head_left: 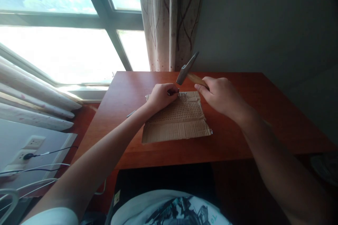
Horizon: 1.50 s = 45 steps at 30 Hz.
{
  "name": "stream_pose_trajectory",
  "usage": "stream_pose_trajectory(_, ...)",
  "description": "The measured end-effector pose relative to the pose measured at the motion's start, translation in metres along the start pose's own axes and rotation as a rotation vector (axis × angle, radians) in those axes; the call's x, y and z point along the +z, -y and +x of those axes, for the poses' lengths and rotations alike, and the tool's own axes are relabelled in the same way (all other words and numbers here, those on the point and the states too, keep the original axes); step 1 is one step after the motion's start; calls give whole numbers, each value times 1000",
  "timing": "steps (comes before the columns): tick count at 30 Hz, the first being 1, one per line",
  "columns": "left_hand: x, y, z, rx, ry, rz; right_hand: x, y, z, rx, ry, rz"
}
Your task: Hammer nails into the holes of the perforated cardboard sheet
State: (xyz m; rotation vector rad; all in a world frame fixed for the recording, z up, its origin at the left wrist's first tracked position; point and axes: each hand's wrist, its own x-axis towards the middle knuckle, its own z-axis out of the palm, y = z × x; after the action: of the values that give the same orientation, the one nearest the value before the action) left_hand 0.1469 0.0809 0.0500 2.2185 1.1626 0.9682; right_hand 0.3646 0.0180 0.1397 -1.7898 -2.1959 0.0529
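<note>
My right hand (pixel 221 95) is wrapped round the wooden handle of a hammer (pixel 187 69). The hammer's metal head is raised just above my left hand (pixel 162 95). That left hand rests at the far side of a brown cardboard piece (pixel 176 130), its fingers pinched on what looks like a small nail (pixel 178 90), mostly hidden by the fingertips. Right beside those fingers, several nails (pixel 183 94) stand in a row along the cardboard's far part. Rows of small dark holes cover the middle of the cardboard, and its near strip is plain and creased.
The cardboard lies on a reddish-brown wooden table (pixel 237 140). A thin metal piece (pixel 131 113) lies left of the cardboard, near my forearm. Behind are a window and a patterned curtain (pixel 161 24). Wall sockets (pixel 34 143) with a plug and cables (pixel 52 152) are at the lower left.
</note>
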Motion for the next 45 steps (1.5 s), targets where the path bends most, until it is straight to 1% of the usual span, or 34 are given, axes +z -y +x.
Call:
stream_pose_trajectory(2,0,1,0,-1,-4,2,1,1,0,4,-8,-3)
stream_pose_trajectory(8,-1,-2,-1,-17,7,27,10,1,0,4,95,-74)
stream_pose_trajectory(13,-1,-2,0,-25,16,38,9,1,0,-4,97,-77)
stream_pose_trajectory(17,-7,-7,-1,-6,53,141,8,1,0,-4,104,-87)
stream_pose_trajectory(22,-17,-24,-17,80,121,311,8,1,1,-3,101,-93)
stream_pose_trajectory(25,-16,-33,-33,148,169,366,7,2,1,-3,106,-79)
stream_pose_trajectory(28,-11,-37,-45,186,174,383,7,3,1,1,106,-76)
stream_pose_trajectory(32,-7,-36,-52,202,170,400,6,2,1,-5,95,-87)
stream_pose_trajectory(38,-6,-32,-53,196,177,416,-1,4,-1,11,37,-53)
stream_pose_trajectory(41,-5,-32,-53,195,168,401,0,6,-2,9,62,-75)
stream_pose_trajectory(45,-5,-31,-53,195,163,399,9,7,0,-16,121,-133)
